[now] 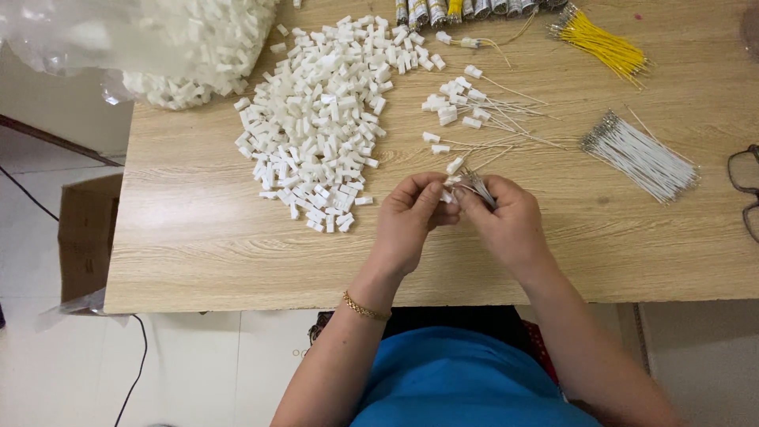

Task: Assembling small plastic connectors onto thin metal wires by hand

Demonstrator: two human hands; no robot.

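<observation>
Head view: at far left we see a cardboard box (88, 237) on the floor beside the table (198, 253), and a clear bag (142, 39) of white housings at the table's far left corner. Right of it lies a loose pile of housings (316, 119). Near the table's middle, our left hand (407, 221) pinches a small housing (447, 194) between thumb and fingertips – a gold bracelet (365, 308) on its wrist. Touching it, our right hand (506, 221) is closed on a small bunch of white wires (477, 183). Just beyond lie finished pieces (466, 107). Further right – a bundle of white wires (644, 154), yellow wires (602, 43) far off, and glasses (745, 190) at the edge.
</observation>
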